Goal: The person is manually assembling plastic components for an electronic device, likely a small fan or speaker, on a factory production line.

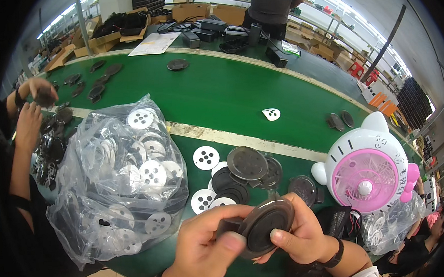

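In front of me, both hands hold a dark, translucent round housing [268, 230] with a black disc in its face. My left hand [207, 247] is wrapped round its left side, the thumb slightly blurred. My right hand [303, 232] pinches the right rim, thumb on the face. Just beyond lie black discs [226, 180], white discs with holes [206, 158] and more dark round housings [247, 162], partly overlapping. Another dark housing [303, 187] sits to the right. Left of my hands stands a clear plastic bag [79, 196] full of white discs.
A white and pink fan [365, 178] stands at right, beside another clear bag [387, 225]. Across runs a green belt [220, 96] carrying scattered housings and a white piece [271, 114]. At left, a co-worker's hands [28, 121] handle dark parts; another person [275, 8] stands at the back.
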### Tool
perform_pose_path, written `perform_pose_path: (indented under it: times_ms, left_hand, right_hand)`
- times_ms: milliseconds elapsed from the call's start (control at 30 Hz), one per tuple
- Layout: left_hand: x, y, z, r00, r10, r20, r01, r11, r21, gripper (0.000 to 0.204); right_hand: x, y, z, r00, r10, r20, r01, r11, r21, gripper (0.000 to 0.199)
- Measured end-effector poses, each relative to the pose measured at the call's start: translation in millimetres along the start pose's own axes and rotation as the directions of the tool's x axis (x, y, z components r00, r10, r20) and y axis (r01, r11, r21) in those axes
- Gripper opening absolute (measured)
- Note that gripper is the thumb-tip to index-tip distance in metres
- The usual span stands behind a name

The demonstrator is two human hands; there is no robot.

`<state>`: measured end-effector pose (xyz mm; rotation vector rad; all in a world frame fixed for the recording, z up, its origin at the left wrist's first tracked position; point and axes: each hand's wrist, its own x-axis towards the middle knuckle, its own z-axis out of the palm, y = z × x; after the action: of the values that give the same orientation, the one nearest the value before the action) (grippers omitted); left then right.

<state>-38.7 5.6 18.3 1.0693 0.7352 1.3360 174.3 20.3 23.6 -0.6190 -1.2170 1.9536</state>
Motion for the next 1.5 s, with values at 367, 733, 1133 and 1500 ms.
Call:
perform_pose_path:
  times_ms: [367,733,1133,1500]
  left_hand:
    - [6,-6,2,0.994,0.094,0.063,-0.111,0.928,0.355,0.029]
    - [-3,18,31,0.93,0.34,0.144,-0.364,0.781,0.508,0.018]
    - [-30,45,34,0.966,-0.031,0.255,-0.1,0.869,0.485,0.032]
    - [80,34,32,0.917,-0.26,0.303,-0.081,0.621,0.78,0.028]
  right_hand:
    - [-1,6,5,0.952,-0.21,-0.221,0.157,0.96,-0.232,0.022]
    - [-12,-43,34,0.975,-0.116,-0.189,-0.069,0.651,-0.756,0.032]
    - [-60,-47,50,0.994,-0.113,-0.008,0.096,0.879,-0.468,0.057]
    - [-48,-26,-26,0.918,-0.346,-0.195,0.079,0.64,-0.764,0.089]
